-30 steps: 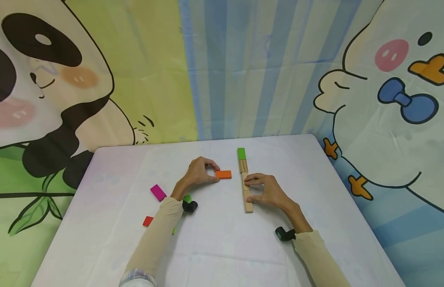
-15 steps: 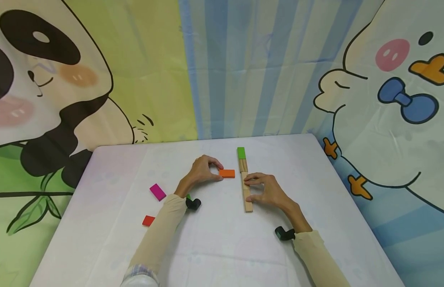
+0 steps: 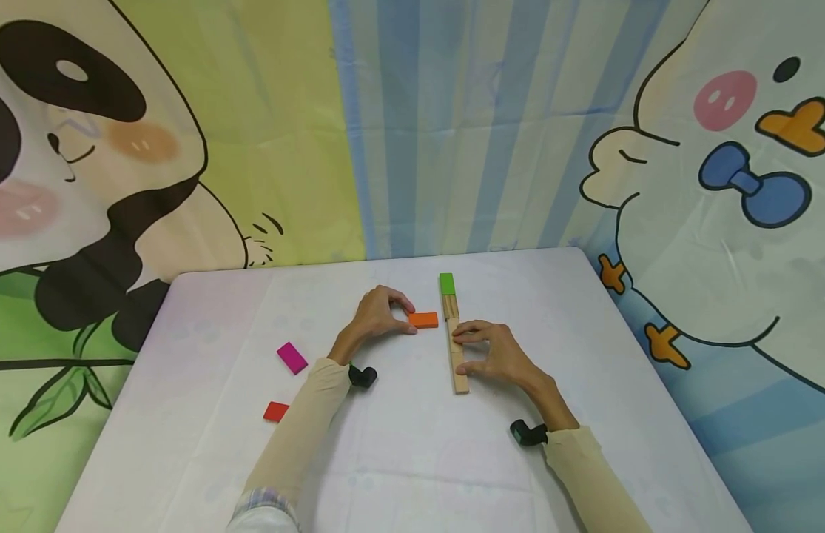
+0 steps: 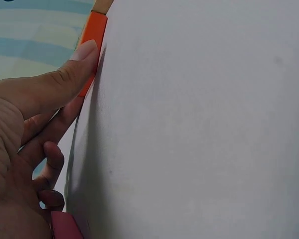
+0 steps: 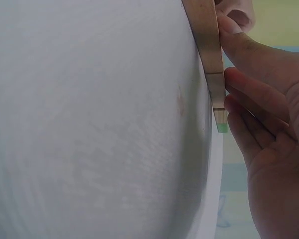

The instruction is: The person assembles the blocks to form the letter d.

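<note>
My left hand (image 3: 376, 312) pinches an orange block (image 3: 423, 320) by its left end, thumb on the near side. That block's right end points at a straight row of end-to-end blocks, with a small gap in the head view. Plain wooden blocks (image 3: 456, 355) form most of the row, and a green block (image 3: 447, 283) caps its far end. My right hand (image 3: 495, 352) rests thumb and fingertips against the row from its right. Seen from the right wrist, thumb (image 5: 231, 26) and fingers touch the same side of the wooden blocks (image 5: 209, 52).
On the white table (image 3: 412, 459) lie a magenta block (image 3: 292, 357) and a red block (image 3: 275, 411), left of my left forearm. A green block is mostly hidden behind the left wrist. Patterned cloth walls (image 3: 439, 148) stand at the table's back and sides.
The left hand has slid the orange block rightward, narrowing the gap to the row. The left sleeve now covers more of the green blocks beside it. My right hand stays put.
</note>
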A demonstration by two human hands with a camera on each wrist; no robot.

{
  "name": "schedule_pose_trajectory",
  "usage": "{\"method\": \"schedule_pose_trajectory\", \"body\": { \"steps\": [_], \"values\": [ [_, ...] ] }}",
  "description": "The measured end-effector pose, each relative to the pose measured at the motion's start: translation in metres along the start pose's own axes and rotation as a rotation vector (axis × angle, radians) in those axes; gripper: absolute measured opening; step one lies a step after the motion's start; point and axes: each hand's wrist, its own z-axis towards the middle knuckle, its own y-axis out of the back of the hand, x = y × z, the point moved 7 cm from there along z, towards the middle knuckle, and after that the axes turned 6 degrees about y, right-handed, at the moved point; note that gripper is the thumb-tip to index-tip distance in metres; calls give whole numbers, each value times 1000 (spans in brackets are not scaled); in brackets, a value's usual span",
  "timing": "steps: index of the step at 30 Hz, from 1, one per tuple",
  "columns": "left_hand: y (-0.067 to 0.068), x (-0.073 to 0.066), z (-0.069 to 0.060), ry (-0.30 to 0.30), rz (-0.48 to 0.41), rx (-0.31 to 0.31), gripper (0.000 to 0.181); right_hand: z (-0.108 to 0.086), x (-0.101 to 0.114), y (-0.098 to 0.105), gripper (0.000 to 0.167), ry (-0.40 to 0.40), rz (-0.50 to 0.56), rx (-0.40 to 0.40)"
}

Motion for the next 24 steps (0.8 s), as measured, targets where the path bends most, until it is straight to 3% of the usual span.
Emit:
{"method": "schedule_pose_trajectory", "body": {
  "steps": [14,24],
  "values": [
    [-7,-5,3,21,-8,13,33,-1,2,0,58,-5,12,-2],
    [-8,-8,5,-10,-28,37,34,0,5,2,57,31,16,-13]
  ]
}}
